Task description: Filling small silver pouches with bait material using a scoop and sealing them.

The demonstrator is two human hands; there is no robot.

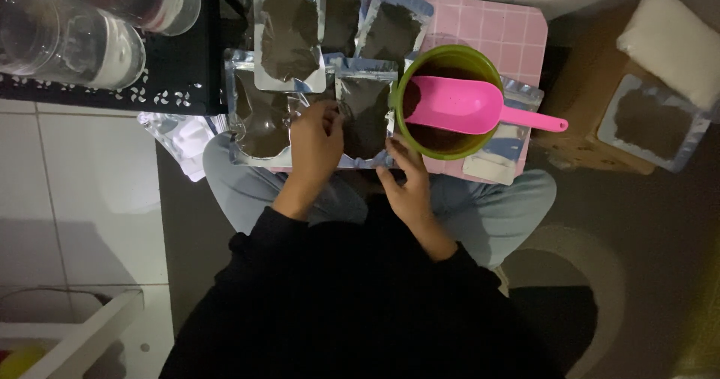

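Observation:
My left hand (pixel 315 145) rests on a clear pouch of brown powder (pixel 365 115) lying at the near edge of a pink tiled board (pixel 510 34), fingers curled on the pouch's left side. At the pouch's lower right corner is my right hand (pixel 409 180), fingers touching its edge. Several more filled pouches (pixel 289 34) lie side by side on the board. A green bowl (pixel 480 67) of brown powder stands to the right, with a pink scoop (pixel 461 105) lying across it.
Clear plastic jars (pixel 75 41) lie on a black perforated tray (pixel 180 79) at upper left. A cardboard box (pixel 592 71) at right carries another filled pouch (pixel 652 124) and a white bag (pixel 671 41). White shelf corner (pixel 90 334) at lower left.

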